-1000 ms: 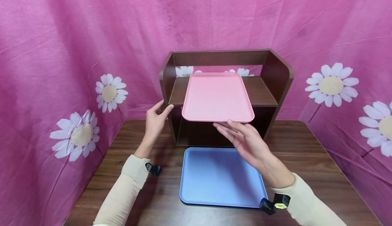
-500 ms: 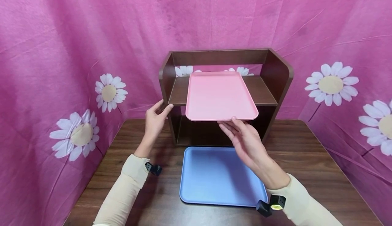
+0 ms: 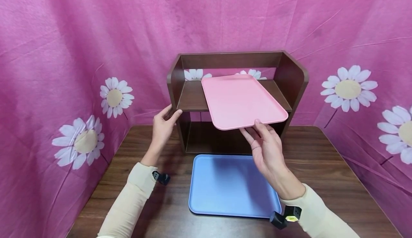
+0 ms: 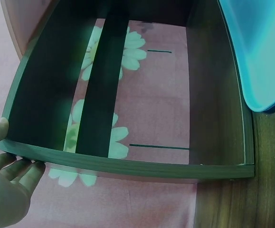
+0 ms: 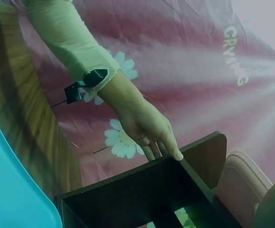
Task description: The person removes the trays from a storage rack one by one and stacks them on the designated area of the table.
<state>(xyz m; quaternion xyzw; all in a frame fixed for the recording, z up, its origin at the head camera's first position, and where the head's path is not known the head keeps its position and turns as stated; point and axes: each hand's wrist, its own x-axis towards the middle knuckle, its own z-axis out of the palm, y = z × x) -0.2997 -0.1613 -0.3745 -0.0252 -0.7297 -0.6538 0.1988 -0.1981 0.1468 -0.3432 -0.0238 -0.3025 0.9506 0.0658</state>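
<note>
Right hand [image 3: 268, 148], right of centre, pinches near edge of pink tray [image 3: 242, 102], mid-frame, far end over brown shelf [image 3: 292, 74]; probably keeps fingers clear. Left hand [image 3: 163, 127], centre-left, grips shelf side, presumably steadying.

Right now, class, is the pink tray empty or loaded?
Empty: in the head view, the pink tray shows a bare upper face, with nothing set on it.

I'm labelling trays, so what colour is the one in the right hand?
The held tray is plain pink; the head view shows it best.
</note>
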